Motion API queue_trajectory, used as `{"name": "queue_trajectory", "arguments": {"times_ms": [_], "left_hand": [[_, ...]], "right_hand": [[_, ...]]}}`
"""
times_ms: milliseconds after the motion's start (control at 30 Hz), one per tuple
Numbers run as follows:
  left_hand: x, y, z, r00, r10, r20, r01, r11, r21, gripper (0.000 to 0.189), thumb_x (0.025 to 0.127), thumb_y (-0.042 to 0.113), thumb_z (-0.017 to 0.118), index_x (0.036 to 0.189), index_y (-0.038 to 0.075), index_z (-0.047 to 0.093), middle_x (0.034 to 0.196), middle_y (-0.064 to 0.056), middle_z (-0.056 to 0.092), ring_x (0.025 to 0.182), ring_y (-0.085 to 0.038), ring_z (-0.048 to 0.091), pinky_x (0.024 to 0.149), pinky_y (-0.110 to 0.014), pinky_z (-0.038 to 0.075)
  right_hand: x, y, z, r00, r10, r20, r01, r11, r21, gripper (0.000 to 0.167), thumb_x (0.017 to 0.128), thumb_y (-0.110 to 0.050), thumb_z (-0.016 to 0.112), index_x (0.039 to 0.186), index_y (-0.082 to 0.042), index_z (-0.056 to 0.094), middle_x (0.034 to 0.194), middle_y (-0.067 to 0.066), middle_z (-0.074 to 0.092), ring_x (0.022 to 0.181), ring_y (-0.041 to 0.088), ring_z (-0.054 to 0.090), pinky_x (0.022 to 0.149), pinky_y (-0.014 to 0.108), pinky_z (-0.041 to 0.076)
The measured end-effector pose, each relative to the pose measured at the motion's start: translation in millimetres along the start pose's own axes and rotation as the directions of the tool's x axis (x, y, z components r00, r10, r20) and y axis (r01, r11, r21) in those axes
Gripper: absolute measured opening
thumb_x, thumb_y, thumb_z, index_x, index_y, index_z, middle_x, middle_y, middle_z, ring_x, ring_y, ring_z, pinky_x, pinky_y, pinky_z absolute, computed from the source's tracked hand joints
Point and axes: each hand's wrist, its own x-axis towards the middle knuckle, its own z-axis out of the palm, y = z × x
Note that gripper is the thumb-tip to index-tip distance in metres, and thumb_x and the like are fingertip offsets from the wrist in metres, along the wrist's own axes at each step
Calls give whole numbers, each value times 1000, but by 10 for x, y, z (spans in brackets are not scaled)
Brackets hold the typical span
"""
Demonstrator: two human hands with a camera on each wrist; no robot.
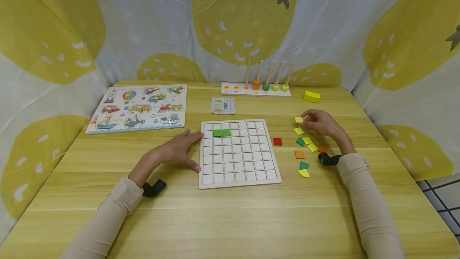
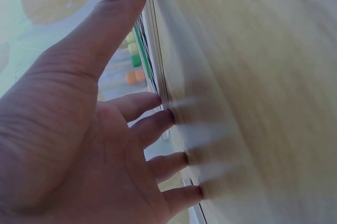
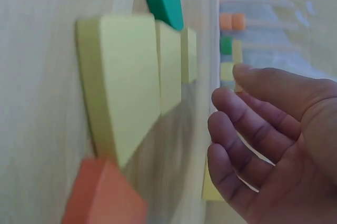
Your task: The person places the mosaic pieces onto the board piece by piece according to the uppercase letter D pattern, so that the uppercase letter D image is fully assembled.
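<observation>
On the pale wood-grain bench [image 1: 230,219] lay a square, white-gridded wooden board [image 1: 240,184], likely stiff and easily slid by its rim. The left hand [image 1: 179,150] touched its left edge, fingers [image 2: 180,198] spread wide. Beyond its right side, the right hand [image 1: 320,123] pinched a small, flat yellow tile [image 1: 298,119], seemingly light, rigid and smooth, best held by opposite edges.

Looks like a curtained-off play corner; home or elsewhere, cannot tell. Enclosed far, left and right by fruit-print curtain [image 1: 244,11]. Furnished with wood-grain worktop [image 1: 230,223] bearing picture puzzle [image 1: 139,108], far left, and bead-and-peg toy [image 1: 256,91], far side. Floored in pale tile [image 1: 445,198], right.
</observation>
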Motion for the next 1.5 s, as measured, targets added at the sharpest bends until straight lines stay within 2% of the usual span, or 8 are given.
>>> {"name": "queue_trajectory", "arguments": {"times_ms": [300, 567, 867, 1500], "left_hand": [[-6, 11, -7, 1000, 2, 2, -2, 1000, -2, 112, 69, 54, 80, 152, 4, 24, 158, -18, 17, 143, -48, 1, 110, -68, 7], [-4, 13, -4, 1000, -4, 5, 4, 1000, -6, 113, 68, 56, 79, 152, 5, 24, 158, -17, 17, 143, -48, 1, 110, -67, 7], [6, 16, 0, 1000, -13, 10, 13, 1000, -9, 114, 68, 58, 79, 152, 6, 23, 159, -16, 17, 144, -46, 0, 111, -66, 6], [-4, 26, -1, 1000, -9, 4, 9, 1000, -17, 114, 67, 57, 80, 152, 6, 24, 159, -16, 16, 144, -47, 0, 111, -66, 6]], "right_hand": [[118, -244, 167, 1000, 0, 14, 0, 1000, 29, 26, 93, -13, 63, 114, 1, 61, 92, 15, 65, 80, 25, 60, 69, 25, 47], [210, -503, 345, 996, -89, 2, 89, 994, 58, 25, 93, -15, 65, 112, 0, 62, 89, 15, 65, 73, 24, 56, 62, 24, 45], [275, -773, 495, 985, -169, 41, 166, 983, 74, 22, 93, -13, 64, 112, -2, 62, 88, 8, 65, 74, 22, 58, 66, 26, 48], [524, -1153, 816, 964, -228, 140, 215, 972, 98, 27, 90, -19, 68, 113, -7, 61, 87, 4, 63, 76, 18, 56, 68, 31, 47]]}}
